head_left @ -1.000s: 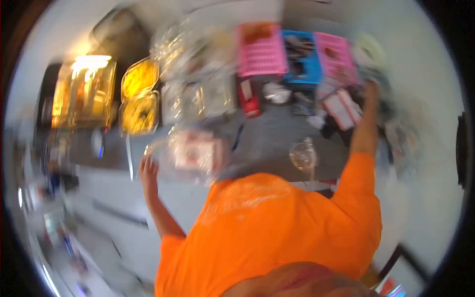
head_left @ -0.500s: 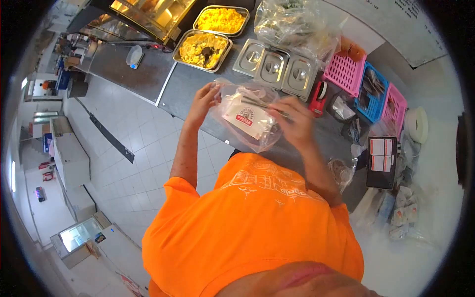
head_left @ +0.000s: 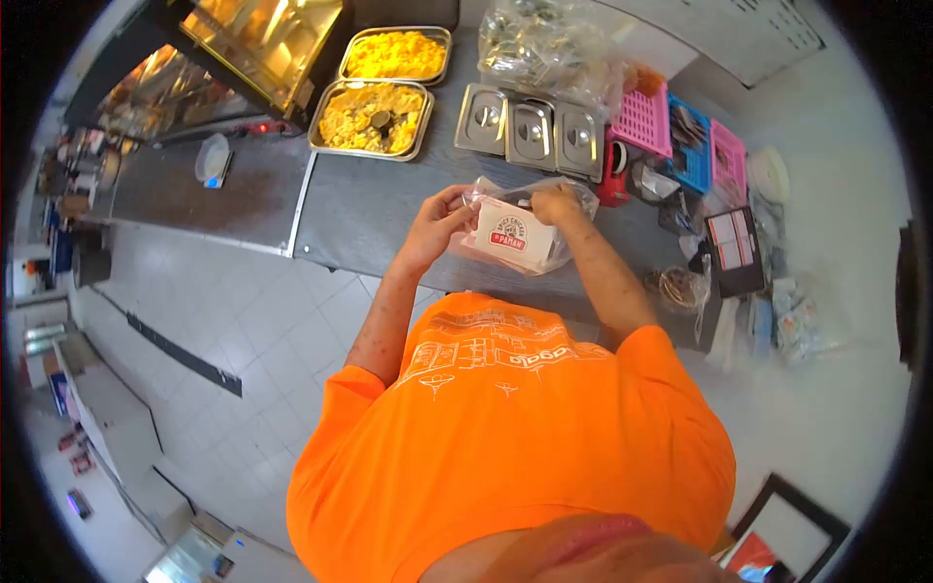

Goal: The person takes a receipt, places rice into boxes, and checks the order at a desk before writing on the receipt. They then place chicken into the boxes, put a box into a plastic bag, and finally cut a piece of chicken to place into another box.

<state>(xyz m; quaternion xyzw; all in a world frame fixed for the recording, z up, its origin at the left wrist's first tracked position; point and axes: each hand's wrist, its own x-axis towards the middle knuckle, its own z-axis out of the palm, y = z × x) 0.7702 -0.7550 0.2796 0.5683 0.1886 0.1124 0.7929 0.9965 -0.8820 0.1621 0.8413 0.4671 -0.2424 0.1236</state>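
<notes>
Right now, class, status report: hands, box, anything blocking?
Left hand: grip on clear plastic bag. Right hand: at bag's mouth, grip hidden. Spicy Chicken box: inside bag, print facing up. Nothing visibly blocking.

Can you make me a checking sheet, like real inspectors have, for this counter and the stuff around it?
Surface: long dark grey counter, crowded along its far side.
Job's things: white cardboard box with red and black print, inside a clear plastic bag.
Clutter: three lidded steel containers, a pink perforated plastic basket, a blue plastic basket.
Hands: left hand pinches the bag's left edge; right hand is at its opening, grip partly hidden.
Cables: nothing seen.
Surroundings: lit glass food cabinet, pale tiled floor.
</notes>
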